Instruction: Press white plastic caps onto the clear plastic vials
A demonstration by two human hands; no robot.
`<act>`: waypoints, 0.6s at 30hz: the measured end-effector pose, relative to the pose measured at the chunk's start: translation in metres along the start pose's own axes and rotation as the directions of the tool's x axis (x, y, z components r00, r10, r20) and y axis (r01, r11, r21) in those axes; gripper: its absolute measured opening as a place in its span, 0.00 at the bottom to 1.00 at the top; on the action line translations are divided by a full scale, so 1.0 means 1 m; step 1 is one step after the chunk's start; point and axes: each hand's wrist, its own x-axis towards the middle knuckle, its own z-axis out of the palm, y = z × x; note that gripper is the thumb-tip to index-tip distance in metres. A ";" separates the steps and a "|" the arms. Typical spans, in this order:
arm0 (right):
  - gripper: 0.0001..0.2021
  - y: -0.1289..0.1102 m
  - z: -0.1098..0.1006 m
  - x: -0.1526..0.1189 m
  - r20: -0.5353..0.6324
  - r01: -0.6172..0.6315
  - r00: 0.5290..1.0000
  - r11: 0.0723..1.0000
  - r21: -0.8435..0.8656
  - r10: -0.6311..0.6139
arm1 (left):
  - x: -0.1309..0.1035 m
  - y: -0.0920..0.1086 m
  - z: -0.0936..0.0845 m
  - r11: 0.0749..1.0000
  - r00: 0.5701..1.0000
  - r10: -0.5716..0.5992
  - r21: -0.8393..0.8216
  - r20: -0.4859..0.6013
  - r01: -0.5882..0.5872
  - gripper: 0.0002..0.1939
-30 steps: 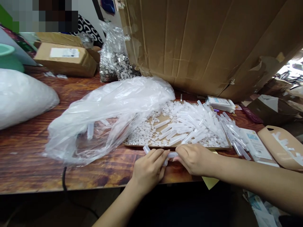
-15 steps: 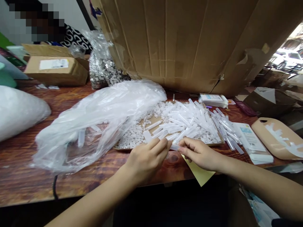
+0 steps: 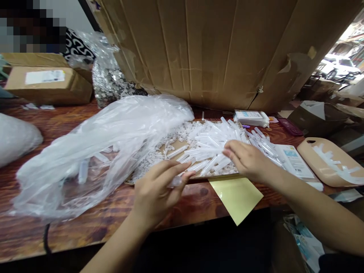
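My left hand (image 3: 157, 189) is over the table's front part with fingers curled, a short translucent plastic tube (image 3: 176, 181) showing between fingers and thumb. My right hand (image 3: 247, 157) reaches over the heap of clear plastic tubes (image 3: 209, 142), its fingertips pinched together among them. What they pinch, if anything, I cannot make out. The tubes lie in a shallow cardboard tray (image 3: 178, 145), with many small white plastic pieces (image 3: 143, 163) on its left side. A yellow paper square (image 3: 237, 197) sticks out from under the tray's front edge.
A crumpled clear plastic bag (image 3: 93, 144) spreads over the table's left side. More tubes (image 3: 265, 148) lie right of the tray, beside packaged cards (image 3: 294, 161) and a tan board (image 3: 327, 167). Behind stands a large cardboard box (image 3: 213, 49). Another person is at the upper left.
My hands were together around a small tube. They have parted: my right hand moved up over the tube heap, my left back to the left. The view shifted slightly right.
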 end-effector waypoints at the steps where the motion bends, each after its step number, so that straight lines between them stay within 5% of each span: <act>1: 0.14 0.011 0.001 0.007 -0.071 -0.008 0.997 0.994 -0.106 0.000 | -0.003 -0.001 -0.003 0.988 0.994 -0.106 -0.109 0.008 0.107 0.05; 5: 0.16 0.051 0.013 0.036 -0.189 -0.080 0.982 0.929 -0.362 0.011 | -0.020 -0.007 -0.004 0.846 0.921 -0.379 -0.370 0.092 0.385 0.09; 14: 0.18 0.042 0.033 0.073 0.056 -0.144 0.975 0.809 -0.570 0.213 | -0.047 -0.007 -0.001 0.823 0.919 -0.384 -0.418 0.089 0.384 0.13; 18: 0.19 0.037 0.029 0.079 0.001 -0.166 0.978 0.788 -0.592 0.206 | -0.055 -0.004 -0.007 0.777 0.875 -0.468 -0.415 0.123 0.473 0.14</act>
